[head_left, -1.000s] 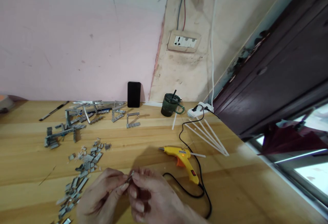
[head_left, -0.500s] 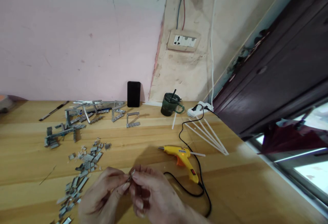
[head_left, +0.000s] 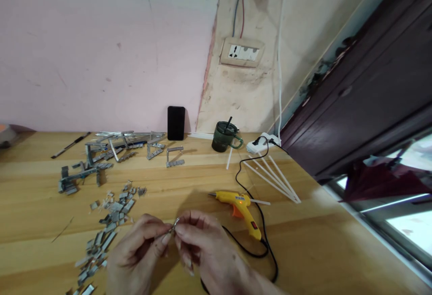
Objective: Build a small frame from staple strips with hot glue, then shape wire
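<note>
Between the fingertips of both hands is a small silvery metal piece [head_left: 174,226], held above the front of the wooden table [head_left: 189,180]. My left hand [head_left: 140,250] pinches one end with thumb and forefinger, and my right hand [head_left: 204,241] pinches the other. Most of the piece is hidden by the fingers, so its full shape cannot be made out. To the left lies a scattered heap of small grey metal-like pieces [head_left: 116,209]. A yellow glue gun [head_left: 241,205], its nozzle pointing left, lies on its side right of my right hand.
White glue sticks [head_left: 273,178] and a power strip [head_left: 261,144] lie at the right. A dark green mug [head_left: 222,137] and an upright black phone [head_left: 176,124] stand near the wall. Assembled grey frames [head_left: 83,171] and a pen [head_left: 70,145] are back left. The black cord [head_left: 261,254] loops beside my right hand.
Both hands have risen slightly, bringing more of the shiny piece into sight at the fingertips. The right hand's fingers have shifted around it. Things on the table stay put.
</note>
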`<control>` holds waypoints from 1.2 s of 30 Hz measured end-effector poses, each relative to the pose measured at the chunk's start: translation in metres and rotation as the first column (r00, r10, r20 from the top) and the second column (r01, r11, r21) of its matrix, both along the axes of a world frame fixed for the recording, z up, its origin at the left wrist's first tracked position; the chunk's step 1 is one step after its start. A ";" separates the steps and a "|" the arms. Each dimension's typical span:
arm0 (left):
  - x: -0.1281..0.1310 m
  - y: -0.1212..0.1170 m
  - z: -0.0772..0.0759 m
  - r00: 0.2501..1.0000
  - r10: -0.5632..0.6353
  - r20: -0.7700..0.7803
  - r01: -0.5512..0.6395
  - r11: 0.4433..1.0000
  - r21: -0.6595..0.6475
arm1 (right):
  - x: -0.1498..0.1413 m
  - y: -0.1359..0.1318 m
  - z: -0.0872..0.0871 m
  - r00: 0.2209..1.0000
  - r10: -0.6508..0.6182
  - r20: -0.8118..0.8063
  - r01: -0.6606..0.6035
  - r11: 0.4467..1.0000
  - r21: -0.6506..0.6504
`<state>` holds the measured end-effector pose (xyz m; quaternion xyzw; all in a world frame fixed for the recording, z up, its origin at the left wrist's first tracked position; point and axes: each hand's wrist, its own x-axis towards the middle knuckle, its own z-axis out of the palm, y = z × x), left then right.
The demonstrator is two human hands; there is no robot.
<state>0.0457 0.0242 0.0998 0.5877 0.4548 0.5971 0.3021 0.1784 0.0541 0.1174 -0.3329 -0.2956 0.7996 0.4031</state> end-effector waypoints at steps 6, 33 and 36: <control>0.002 -0.001 0.002 0.989 0.015 0.147 0.008 0.988 -0.151 | -0.001 0.000 -0.007 0.995 -0.081 0.051 0.075 0.991 0.115; 0.019 -0.002 0.016 0.848 0.148 0.509 0.133 0.870 -0.474 | 0.000 -0.002 -0.009 0.981 -0.122 0.150 0.073 0.952 0.299; 0.017 -0.002 0.015 0.852 0.145 0.502 0.137 0.866 -0.482 | 0.000 -0.001 -0.013 0.986 -0.131 0.102 0.095 0.949 0.300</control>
